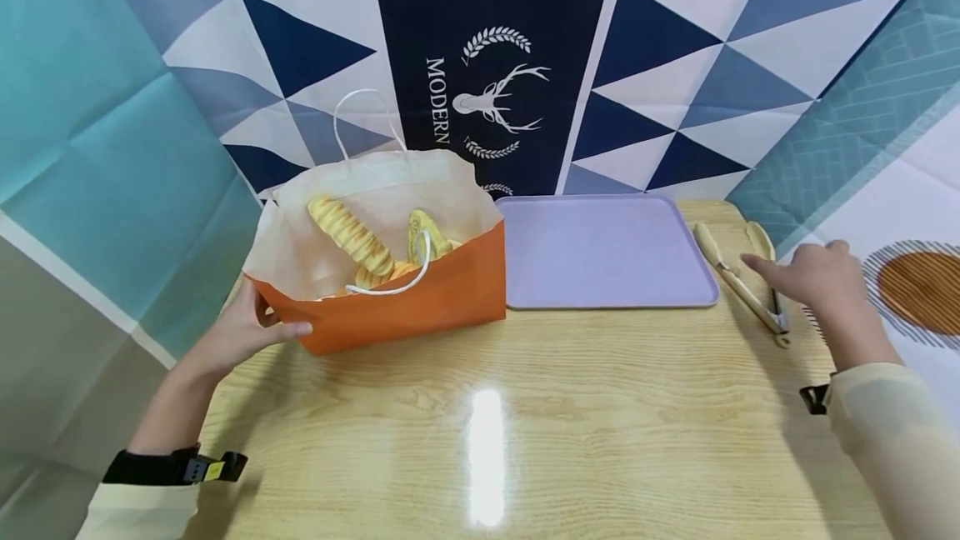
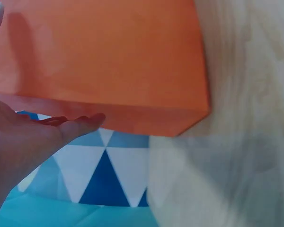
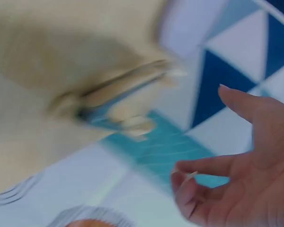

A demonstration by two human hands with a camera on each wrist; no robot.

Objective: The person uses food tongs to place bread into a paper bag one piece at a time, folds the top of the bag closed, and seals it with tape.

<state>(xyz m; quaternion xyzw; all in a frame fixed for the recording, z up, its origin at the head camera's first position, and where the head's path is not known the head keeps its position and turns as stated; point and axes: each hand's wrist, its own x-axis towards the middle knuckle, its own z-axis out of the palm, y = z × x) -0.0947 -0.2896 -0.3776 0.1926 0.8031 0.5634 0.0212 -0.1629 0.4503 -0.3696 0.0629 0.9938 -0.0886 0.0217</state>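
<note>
An orange paper bag (image 1: 405, 311) with a pale inside and white handles stands at the left of the table. Inside it are a long ridged bread roll (image 1: 351, 236), a yellow bread piece (image 1: 423, 233) and more bread partly hidden by the front wall. My left hand (image 1: 243, 327) is at the bag's near left corner, thumb in front of the front face and fingers along the side. Over at the right, my right hand (image 1: 813, 277) is raised beside a pair of tongs (image 1: 742, 286), holding nothing, thumb stretched out and fingers loosely bent. The tongs have beige tips and metal arms.
A lilac tray (image 1: 603, 252) lies along the back edge, between the bag and the tongs. Patterned cloth (image 1: 322, 32) hangs behind the wooden table (image 1: 600, 415). A white cloth with an orange circle (image 1: 926, 290) lies beyond the right edge.
</note>
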